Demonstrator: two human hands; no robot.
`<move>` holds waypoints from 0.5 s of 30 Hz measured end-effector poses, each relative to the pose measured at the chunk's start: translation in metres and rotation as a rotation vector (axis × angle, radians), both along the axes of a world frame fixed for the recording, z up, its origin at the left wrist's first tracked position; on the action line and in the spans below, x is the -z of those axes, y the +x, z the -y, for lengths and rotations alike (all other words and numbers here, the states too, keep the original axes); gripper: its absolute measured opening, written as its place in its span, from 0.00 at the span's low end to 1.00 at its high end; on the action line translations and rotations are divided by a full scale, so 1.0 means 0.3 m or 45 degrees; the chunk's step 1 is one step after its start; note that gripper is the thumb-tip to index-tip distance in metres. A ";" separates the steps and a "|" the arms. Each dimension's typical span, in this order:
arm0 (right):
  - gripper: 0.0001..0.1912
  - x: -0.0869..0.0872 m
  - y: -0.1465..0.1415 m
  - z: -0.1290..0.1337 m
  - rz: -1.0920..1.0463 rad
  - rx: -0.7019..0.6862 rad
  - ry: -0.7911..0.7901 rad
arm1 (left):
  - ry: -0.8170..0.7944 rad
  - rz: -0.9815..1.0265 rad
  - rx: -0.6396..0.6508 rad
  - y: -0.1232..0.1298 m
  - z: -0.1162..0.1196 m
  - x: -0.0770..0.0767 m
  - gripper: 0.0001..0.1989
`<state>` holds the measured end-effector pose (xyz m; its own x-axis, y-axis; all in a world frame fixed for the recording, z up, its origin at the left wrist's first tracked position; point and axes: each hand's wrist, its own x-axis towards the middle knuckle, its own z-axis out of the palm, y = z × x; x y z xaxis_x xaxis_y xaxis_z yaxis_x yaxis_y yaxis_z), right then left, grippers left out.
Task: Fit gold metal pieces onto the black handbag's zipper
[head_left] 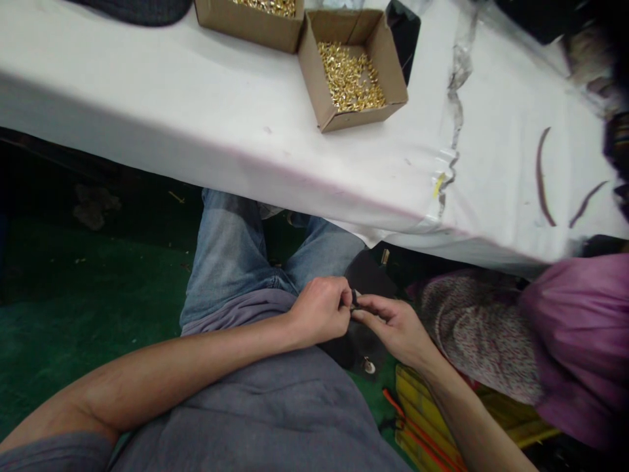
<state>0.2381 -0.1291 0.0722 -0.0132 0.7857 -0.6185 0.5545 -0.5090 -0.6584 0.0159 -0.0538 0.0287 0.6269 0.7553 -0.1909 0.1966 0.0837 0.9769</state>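
Above my lap, my two hands meet at the fingertips. My left hand [322, 311] is closed, its fingers curled against the thumb around a small dark piece [354, 299]. From the other side, my right hand [400, 328] pinches at the same piece between thumb and fingers. Most of the piece is hidden by the fingers, so its kind does not show. Behind and below the hands is a dark, flat-looking surface [371, 272]. A small shiny round thing [368, 366] shows just under my right hand.
On the white-covered table [196, 98] ahead stands a cardboard box [354, 121] of small gold-coloured metal pieces [351, 78], beside a second box [246, 23] like it. Two thin dark strips [542, 177] lie to the right. A person in purple clothing [584, 328] sits close on the right.
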 end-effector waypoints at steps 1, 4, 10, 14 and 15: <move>0.13 -0.002 -0.006 -0.001 0.016 -0.003 0.005 | -0.017 0.005 -0.008 0.001 -0.001 0.000 0.08; 0.13 -0.010 -0.026 -0.004 0.080 -0.027 0.042 | -0.079 0.028 -0.035 0.003 -0.007 0.008 0.07; 0.13 -0.011 -0.061 -0.018 0.112 -0.089 0.112 | -0.413 -0.009 -0.014 0.005 -0.038 0.041 0.04; 0.15 -0.017 -0.065 -0.023 0.115 -0.032 0.112 | -0.509 0.008 -0.054 0.013 -0.044 0.059 0.06; 0.16 -0.023 -0.062 -0.023 0.108 -0.005 0.098 | -0.503 0.016 -0.062 0.015 -0.041 0.062 0.06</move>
